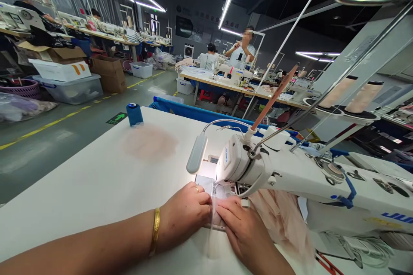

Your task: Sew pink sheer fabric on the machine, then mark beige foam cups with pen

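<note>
My left hand (185,211) is closed, its fingertips gripping the left edge of a thin sheer fabric strip (212,236) just in front of the needle area. My right hand (243,230) lies on the fabric from the other side, fingers stretched out and fairly flat. Both hands rest low against the bed of a white sewing machine (235,159). A small lamp (197,153) lights the presser foot, whose detail is too small to make out. Bunched pale pink tulle (282,217) hangs to the right of my right hand, under the machine arm.
A blue thread cone (134,114) stands at the table's far left corner, beside a sheer pinkish piece (150,141) on the white tabletop (106,189). Thread cones (364,96) stand behind the machine. Boxes (108,73) line the aisle; a person (243,49) stands beyond.
</note>
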A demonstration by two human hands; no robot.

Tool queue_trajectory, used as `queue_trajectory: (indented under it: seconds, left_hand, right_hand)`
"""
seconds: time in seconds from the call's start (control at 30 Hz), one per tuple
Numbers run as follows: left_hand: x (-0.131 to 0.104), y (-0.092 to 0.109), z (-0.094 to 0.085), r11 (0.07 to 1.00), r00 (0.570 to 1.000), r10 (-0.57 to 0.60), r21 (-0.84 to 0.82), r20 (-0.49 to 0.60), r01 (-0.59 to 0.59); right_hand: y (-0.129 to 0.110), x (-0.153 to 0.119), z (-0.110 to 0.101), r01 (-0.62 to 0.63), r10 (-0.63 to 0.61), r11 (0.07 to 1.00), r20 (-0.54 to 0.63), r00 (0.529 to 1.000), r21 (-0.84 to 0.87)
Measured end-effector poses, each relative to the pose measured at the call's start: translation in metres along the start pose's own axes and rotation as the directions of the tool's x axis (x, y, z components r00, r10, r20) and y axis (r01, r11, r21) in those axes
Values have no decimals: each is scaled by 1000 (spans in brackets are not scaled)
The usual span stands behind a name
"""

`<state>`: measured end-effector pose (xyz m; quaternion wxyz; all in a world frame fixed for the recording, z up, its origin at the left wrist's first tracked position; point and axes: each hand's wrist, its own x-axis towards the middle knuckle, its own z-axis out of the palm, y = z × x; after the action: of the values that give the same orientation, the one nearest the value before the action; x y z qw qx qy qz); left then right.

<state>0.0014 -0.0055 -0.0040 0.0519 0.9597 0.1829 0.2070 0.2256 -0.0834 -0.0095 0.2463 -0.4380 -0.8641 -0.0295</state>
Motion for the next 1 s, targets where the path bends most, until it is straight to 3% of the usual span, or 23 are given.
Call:
queue_trajectory:
  seconds: [0.4,0.53,0.63,0.77,0.87,1.0]
  left_hand:
    - [7,-12,0,999,999,-35,8,-29,35]
    - [0,-6,-1,999,1000,-6,-51,-31,4]
    - [-4,1,-9,990,998,-53,-131,13,55]
    - [-5,3,-22,957,981,-130,-241,143,162]
    - [-2,3,-23,943,969,-150,-266,198,200]
    - [8,7,-17,911,948,-250,-284,197,299]
  right_hand:
    - [11,-5,10,-75,81,979,23,996,-188]
    - [0,-1,-10,-11,13,1000,80,997,-29]
    - [-10,2,-24,-22,7,996,173,985,85]
    - [-9,1,-17,-72,51,990,165,985,125]
    - [-4,0,-6,-178,161,960,91,983,218]
    - [-4,6,-3,-372,397,826,31,917,423]
